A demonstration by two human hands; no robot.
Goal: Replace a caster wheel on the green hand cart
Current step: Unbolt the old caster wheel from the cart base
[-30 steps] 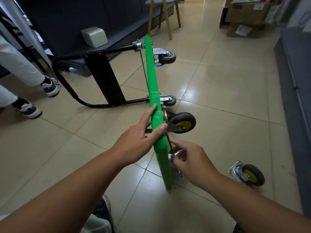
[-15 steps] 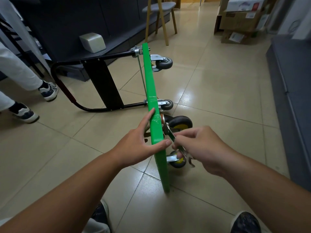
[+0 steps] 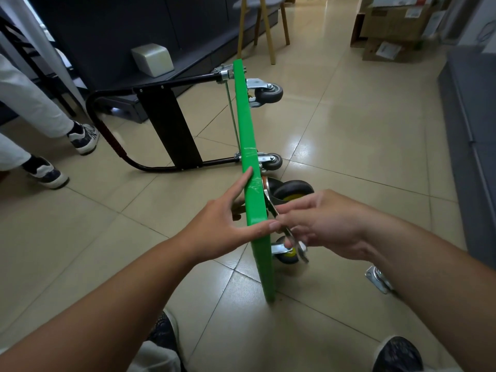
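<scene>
One loose caster (image 3: 377, 281) behind right forearm (image 3: 429, 267).

The cart deck (image 3: 248, 146) stands on edge on the floor (image 3: 362, 146), running from 6 to 12 o'clock; its handle (image 3: 139, 124) lies at 9 o'clock of it; mounted casters (image 3: 268, 92) project toward 3 o'clock; a loose caster (image 3: 378, 281) lies at 4 o'clock.

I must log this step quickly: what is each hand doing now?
Left hand: open, fingers spread, bracing the green cart deck.
Right hand: closed on a metal wrench.
</scene>
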